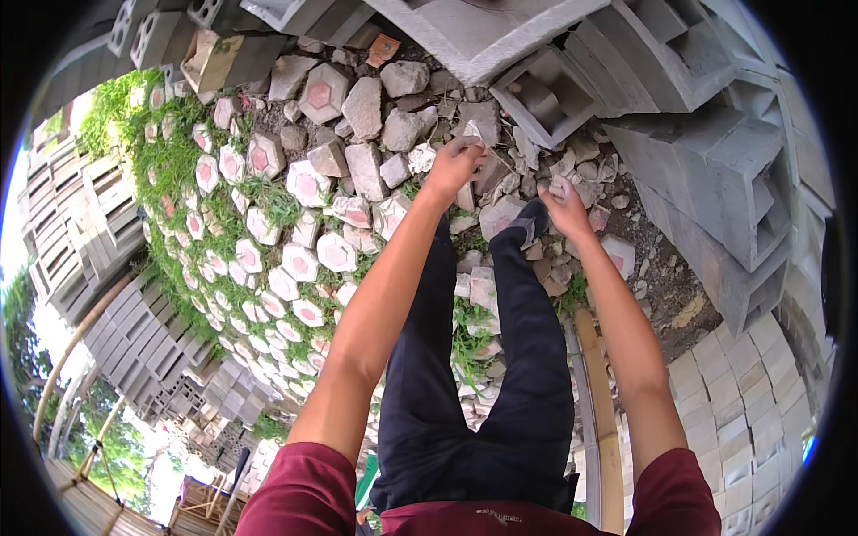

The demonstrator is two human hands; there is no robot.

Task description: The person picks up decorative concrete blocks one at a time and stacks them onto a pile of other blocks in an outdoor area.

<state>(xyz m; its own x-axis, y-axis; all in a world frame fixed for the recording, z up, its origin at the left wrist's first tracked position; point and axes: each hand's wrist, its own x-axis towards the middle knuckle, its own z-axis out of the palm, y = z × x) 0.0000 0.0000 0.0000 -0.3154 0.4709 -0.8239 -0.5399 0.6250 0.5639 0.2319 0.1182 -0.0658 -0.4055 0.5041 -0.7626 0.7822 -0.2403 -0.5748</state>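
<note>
My left hand (456, 168) reaches out over the rubble, fingers curled together; whether anything small sits in them is hidden. Just past its fingertips lie a pale, crumbly lump and a flat grey stone slab (480, 123). My right hand (565, 207) hangs above broken stones beside my shoe (534, 223), its fingers bent inward around what may be a small greyish piece, too small to name. Between the two hands runs a thin, pale twig-like strand. Rough concrete chunks (363, 107) and a hexagonal paving block (323, 93) with a reddish centre lie left of my left hand.
Stacked grey hollow concrete blocks (688, 170) rise at the right, with one block (547, 94) close ahead of my hands. Hexagonal pavers (299, 262) and grass spread left. A wooden plank (601, 420) lies beside my right leg, near light paving blocks (737, 393).
</note>
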